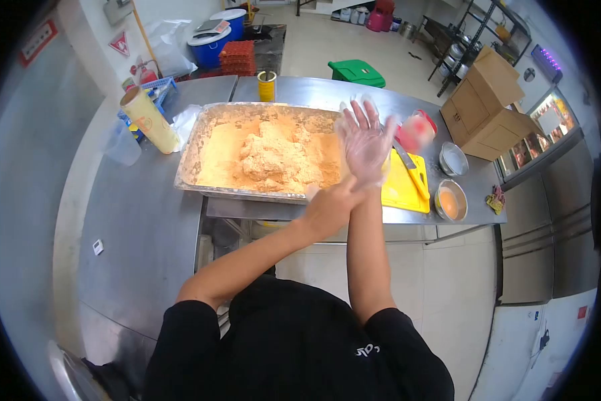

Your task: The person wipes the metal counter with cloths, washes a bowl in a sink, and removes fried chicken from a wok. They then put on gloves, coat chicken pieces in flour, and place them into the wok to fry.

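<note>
My right hand (366,142) is raised beside the right end of a large metal tray (188,172), palm showing and fingers spread. A clear, loose plastic glove (367,168) covers it. At the right wrist, my bare left hand (335,206) has its fingers closed on the cuff of that glove. Orange-yellow crumbly powder (267,159) fills the tray, heaped in the middle. Just right of my hands lies a yellow cutting board (394,190) with a knife (407,160) on it.
Two metal bowls (453,159) stand at the right, one holding orange contents (449,202). Behind are a red-and-white bag (417,132), a cardboard box (484,107) and a yellow can (266,87). A roll of film (148,120) and clear jug (123,144) stand left.
</note>
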Demonstrator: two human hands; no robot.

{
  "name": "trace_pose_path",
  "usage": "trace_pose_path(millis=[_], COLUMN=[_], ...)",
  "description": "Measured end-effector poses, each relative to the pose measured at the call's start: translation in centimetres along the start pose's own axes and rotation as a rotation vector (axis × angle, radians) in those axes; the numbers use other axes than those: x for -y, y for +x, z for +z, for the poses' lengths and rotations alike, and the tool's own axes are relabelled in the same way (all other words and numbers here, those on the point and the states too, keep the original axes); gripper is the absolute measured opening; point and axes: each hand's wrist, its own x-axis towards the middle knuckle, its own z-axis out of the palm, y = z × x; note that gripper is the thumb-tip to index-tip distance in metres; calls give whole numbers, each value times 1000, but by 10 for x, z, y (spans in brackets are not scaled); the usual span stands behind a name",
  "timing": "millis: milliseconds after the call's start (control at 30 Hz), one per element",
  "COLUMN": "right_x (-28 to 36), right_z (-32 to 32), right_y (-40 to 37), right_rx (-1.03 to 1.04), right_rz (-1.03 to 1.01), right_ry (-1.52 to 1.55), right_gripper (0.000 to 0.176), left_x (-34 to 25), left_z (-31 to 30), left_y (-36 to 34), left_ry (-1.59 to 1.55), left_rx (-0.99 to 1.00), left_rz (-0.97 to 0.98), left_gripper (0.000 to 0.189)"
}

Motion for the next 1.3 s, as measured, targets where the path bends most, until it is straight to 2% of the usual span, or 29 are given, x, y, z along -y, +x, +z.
trace_pose_path(millis=[67,100,133,167,233,267,333,467,567,600,633,700,733,800,867,933,1000,1067,1133,1167,1200,1300], right_x=[0,0,13,19,30,30,13,-5,-13,-6,-8,-10,-1,-23,-29,-38,-44,-48,-48,-46,-45,-61], right_z=[-39,-51,-30,-13,14,28,20,18,33,40,36,23,38,23,25,17,11,-4,-6,-8,-10,-42], right_y=[24,27,12,0,-20,-33,-40,-56,-57,-61,-59,-52,-56,-55,-58,-67,-76,-76,-90,-95,-98,-93], right_rx=[158,223,155,186,267,426,562,737,625,501,559,660,475,332,264,303,317,647,404,416,428,368], right_rz=[-121,-179,-136,-68,78,106,153,353,521,520,510,486,687,691,757,739,763,539,641,662,682,851], right_ry=[-249,-369,-429,-560,-839,-892,-994,-1193,-1184,-1144,-1057,-880,-662,-440,-318,-461,-589,-869,-687,-650,-612,-419], right_gripper=[47,41,38,38,39,36,41,41,34,26,25,22,21,22,23,24,23,22,22,22,23,22], left_x=[20,24,29,35,58,51,31,23,20,30,35,32,30,31,34,29,28,26,35,39,45,44], left_z=[-16,-37,-59,-84,-116,-124,-141,-146,-155,-157,-159,-162,-163,-155,-141,-121,-126,-139,-152,-155,-152,-162], left_y=[7,8,10,13,7,6,6,-6,-13,-20,-28,-41,-46,-66,-86,-99,-100,-96,-96,-96,-95,-86], left_ry=[-32,-175,-323,-641,-1367,-1299,-1152,-945,-848,-796,-744,-1202,-1430,-1707,-1707,-1447,-1371,-1377,-1398,-1408,-1035,-610], left_rx=[-156,-203,-272,-277,-235,-235,-221,-203,-119,-71,-22,-191,-279,-407,-389,-256,-323,-386,-422,-438,-452,-407], left_rz=[-100,-262,-419,-686,-708,-675,-605,-596,-611,-634,-658,-699,-706,-703,-643,-550,-559,-550,-687,-758,-689,-513], left_gripper=[50,49,47,47,57,59,64,62,58,57,55,53,53,56,59,62,66,64,61,60,57,41])
